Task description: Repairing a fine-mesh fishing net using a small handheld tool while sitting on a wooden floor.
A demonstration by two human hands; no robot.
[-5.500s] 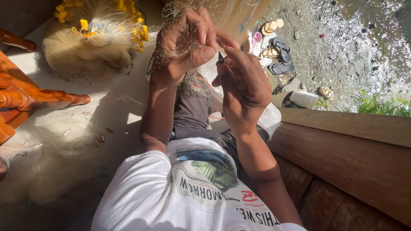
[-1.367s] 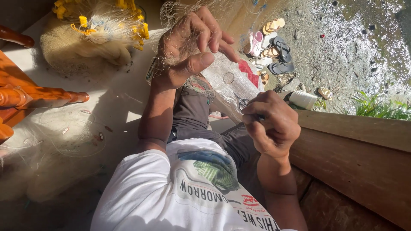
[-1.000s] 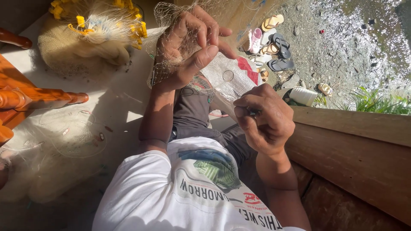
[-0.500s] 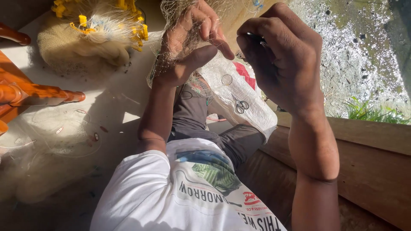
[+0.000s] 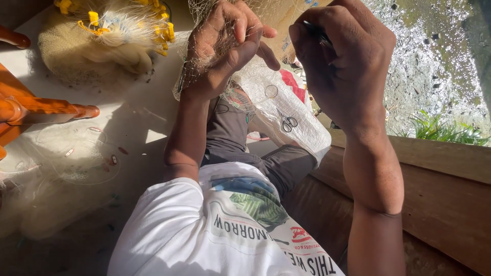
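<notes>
From the head camera, one clear plastic bag [image 5: 286, 110] lies across the person's lap, pale and crumpled, with a red patch at its upper edge and one small pair of scissors [image 5: 289, 122] resting on it. Above the bag, the left hand [image 5: 225, 46] is raised with the wrist bent, its fingers [image 5: 240, 30] curled closed around a bunch of fine, tan fishing net [image 5: 204, 61] that drapes down past the wrist toward the bag. To the right of the bag and higher, the right hand [image 5: 342, 56] is lifted with the forearm upright, back of the hand toward the camera, fingers pinched shut on a thin dark tool [image 5: 314, 31] whose tip points toward the net; what kind of tool it is cannot be told. Left of the bag, one heap of pale net with yellow floats [image 5: 112, 36] sits on the sunlit floor [image 5: 138, 112], and an orange wooden chair leg [image 5: 56, 110] juts in farther left. Right of the bag runs a brown wooden plank [image 5: 440, 174].
</notes>
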